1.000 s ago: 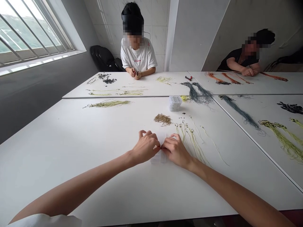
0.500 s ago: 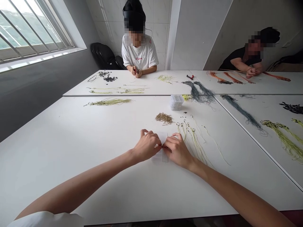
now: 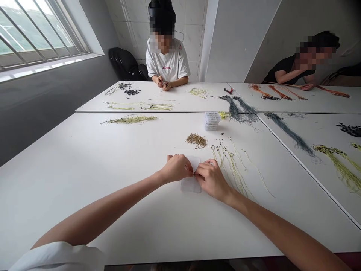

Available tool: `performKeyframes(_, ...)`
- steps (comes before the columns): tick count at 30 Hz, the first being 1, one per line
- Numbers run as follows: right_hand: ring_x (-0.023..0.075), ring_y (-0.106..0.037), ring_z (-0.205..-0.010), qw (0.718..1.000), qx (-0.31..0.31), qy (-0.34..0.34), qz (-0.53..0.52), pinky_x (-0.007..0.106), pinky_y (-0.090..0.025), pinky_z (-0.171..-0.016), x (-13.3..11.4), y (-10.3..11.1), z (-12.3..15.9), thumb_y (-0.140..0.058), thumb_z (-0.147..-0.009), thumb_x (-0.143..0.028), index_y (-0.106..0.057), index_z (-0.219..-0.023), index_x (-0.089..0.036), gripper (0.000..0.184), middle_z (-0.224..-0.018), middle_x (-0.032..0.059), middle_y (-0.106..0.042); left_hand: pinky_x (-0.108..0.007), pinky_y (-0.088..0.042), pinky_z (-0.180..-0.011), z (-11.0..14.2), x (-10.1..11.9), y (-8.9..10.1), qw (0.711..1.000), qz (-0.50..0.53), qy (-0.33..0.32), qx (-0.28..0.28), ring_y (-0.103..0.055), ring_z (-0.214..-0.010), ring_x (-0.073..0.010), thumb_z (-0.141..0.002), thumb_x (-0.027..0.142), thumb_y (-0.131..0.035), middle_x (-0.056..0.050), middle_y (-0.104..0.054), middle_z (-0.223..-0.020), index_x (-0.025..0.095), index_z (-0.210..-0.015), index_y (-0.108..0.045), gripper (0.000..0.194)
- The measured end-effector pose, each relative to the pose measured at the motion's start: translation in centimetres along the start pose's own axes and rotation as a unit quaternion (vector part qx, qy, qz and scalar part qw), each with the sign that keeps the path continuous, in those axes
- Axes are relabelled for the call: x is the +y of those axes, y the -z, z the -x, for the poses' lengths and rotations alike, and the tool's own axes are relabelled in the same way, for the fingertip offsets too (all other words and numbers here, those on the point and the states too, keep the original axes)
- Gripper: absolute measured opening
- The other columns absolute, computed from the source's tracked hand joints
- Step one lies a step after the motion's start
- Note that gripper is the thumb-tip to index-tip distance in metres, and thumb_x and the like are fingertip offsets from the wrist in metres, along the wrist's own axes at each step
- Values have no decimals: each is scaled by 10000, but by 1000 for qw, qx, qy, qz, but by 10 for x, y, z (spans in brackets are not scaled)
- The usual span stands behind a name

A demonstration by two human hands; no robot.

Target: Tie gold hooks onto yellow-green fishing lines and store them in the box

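My left hand (image 3: 176, 168) and my right hand (image 3: 211, 178) meet fingertip to fingertip over a small clear plastic box (image 3: 191, 184) on the white table (image 3: 84, 165). Both hands are closed in a pinch on something tiny that I cannot make out. Just right of my right hand lie several thin yellow-green strings with hooks (image 3: 235, 169). Beyond the hands sits a small heap of brass-coloured hooks (image 3: 196, 139).
A stack of clear boxes (image 3: 211, 121) stands farther back. Grey string bundles (image 3: 237, 107) and more green bundles (image 3: 132, 119) lie on the tables. One person sits opposite working with both hands (image 3: 163, 83); another sits at the far right by orange strings (image 3: 270, 92).
My hands stay pinched together over the clear box, with only slight finger shifts. The view has drifted a little.
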State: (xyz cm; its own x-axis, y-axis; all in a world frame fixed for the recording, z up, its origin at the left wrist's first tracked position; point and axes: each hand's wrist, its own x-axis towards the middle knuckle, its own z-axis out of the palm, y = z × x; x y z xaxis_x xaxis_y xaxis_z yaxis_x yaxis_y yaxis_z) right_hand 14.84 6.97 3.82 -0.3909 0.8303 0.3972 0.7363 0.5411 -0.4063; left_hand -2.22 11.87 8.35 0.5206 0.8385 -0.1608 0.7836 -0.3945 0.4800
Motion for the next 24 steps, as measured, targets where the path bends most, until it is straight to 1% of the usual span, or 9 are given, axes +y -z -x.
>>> performKeyframes(4,120,-560,-663,1000,-10,-4,-4,327,-315,-854,-1,1,0,-539,-823,-22,-626,-667,-169,232,-667,-11,-619,-382,-351,-859,-5,1,4,1000,7,11,-23,-619,-744,-206,-687,305,-700,11,-707,-692,252,-678,-743,69)
performKeyframes(6,121,-563,-665,1000,-11,-11,-8,328,-313,-855,-1,1,0,-537,-823,-16,-623,-669,-170,234,-665,-13,-615,-375,-353,-884,-2,0,8,999,10,-2,-34,-626,-786,-204,-724,315,-682,11,-721,-757,260,-716,-749,88)
performKeyframes(8,119,-561,-662,1000,-10,-14,-12,328,-314,-856,-1,0,0,-535,-825,-15,-621,-676,-172,232,-666,-15,-610,-362,-355,-906,6,-3,11,999,14,-30,-37,-627,-858,-200,-791,318,-633,3,-729,-875,273,-828,-755,135)
performKeyframes(9,119,-560,-661,1000,-8,-13,-13,327,-315,-856,0,-1,1,-535,-827,-18,-618,-679,-173,231,-667,-16,-608,-356,-357,-912,12,-5,11,998,13,-50,-31,-622,-898,-199,-826,310,-603,-7,-723,-935,277,-904,-748,168)
performKeyframes(11,120,-559,-663,1000,-4,-10,-14,328,-319,-859,0,-2,2,-535,-834,-25,-612,-681,-174,227,-670,-15,-607,-368,-350,-923,23,-10,8,994,-11,-109,5,-603,-958,-204,-878,281,-556,-37,-696,-1012,273,-1057,-708,234)
performKeyframes(14,127,-565,-674,1000,3,-9,-12,334,-323,-865,1,-4,3,-542,-848,-44,-607,-685,-178,221,-680,-11,-612,-424,-313,-951,37,-15,-2,979,-82,-175,55,-584,-947,-196,-931,253,-491,-58,-653,-1050,288,-1162,-650,282)
performKeyframes(16,131,-568,-679,1000,7,-9,-10,338,-326,-866,1,-4,4,-548,-855,-55,-606,-689,-181,216,-685,-9,-614,-456,-293,-968,43,-16,-10,969,-122,-198,82,-571,-940,-193,-954,249,-449,-70,-629,-1071,285,-1172,-634,289)
performKeyframes(19,134,-566,-678,1000,12,-9,-12,340,-332,-860,1,-5,5,-555,-861,-68,-605,-688,-183,213,-686,-6,-615,-489,-271,-990,46,-14,-20,957,-163,-214,110,-555,-955,-200,-973,250,-401,-90,-609,-1087,255,-1163,-621,292)
performKeyframes(24,130,-549,-668,1000,16,-14,-18,343,-337,-855,1,-5,6,-545,-867,-61,-621,-686,-183,231,-685,-6,-614,-516,-260,-1007,46,-10,-24,947,-198,-222,124,-545,-954,-204,-980,253,-369,-101,-601,-1070,203,-1088,-622,279)
